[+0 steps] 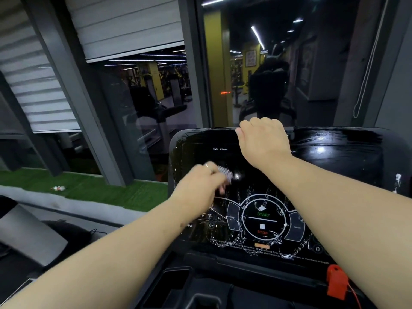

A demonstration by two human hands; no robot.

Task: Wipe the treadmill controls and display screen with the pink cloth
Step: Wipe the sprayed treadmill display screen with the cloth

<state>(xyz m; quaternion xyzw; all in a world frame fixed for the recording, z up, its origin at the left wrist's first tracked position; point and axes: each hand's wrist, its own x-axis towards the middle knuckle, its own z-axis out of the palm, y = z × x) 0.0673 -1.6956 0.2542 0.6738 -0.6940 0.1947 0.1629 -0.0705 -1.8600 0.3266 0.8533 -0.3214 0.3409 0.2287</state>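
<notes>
At the centre of the head view stands the treadmill console (347, 166), a glossy black panel whose long axis runs across the frame from nine o'clock to three o'clock, its face tilted up toward the person. White streaks and droplets lie over its lower half, thickest around the round START/STOP control ring (263, 221) at about five o'clock from the frame's middle. The display screen (200, 152) fills the console's upper left, dark apart from a small "TIME min:sec" label.

The right hand (262, 139) rests at the console's top edge, toward twelve o'clock, fingers curled over the rim and gripping it. The left hand (198, 186) is over the screen, at roughly eleven o'clock from the control ring — blurred, fingers bent around something pale and ribbed (225, 172) that sticks out toward two o'clock. I cannot tell whether that is the pink cloth; no pink colour shows on it, and the blur hides its shape. A ring (207, 165) sits on one finger of that hand.

Low at four o'clock a red safety clip (336, 284) hangs off the console's base — a thin red cord trails from it.
</notes>
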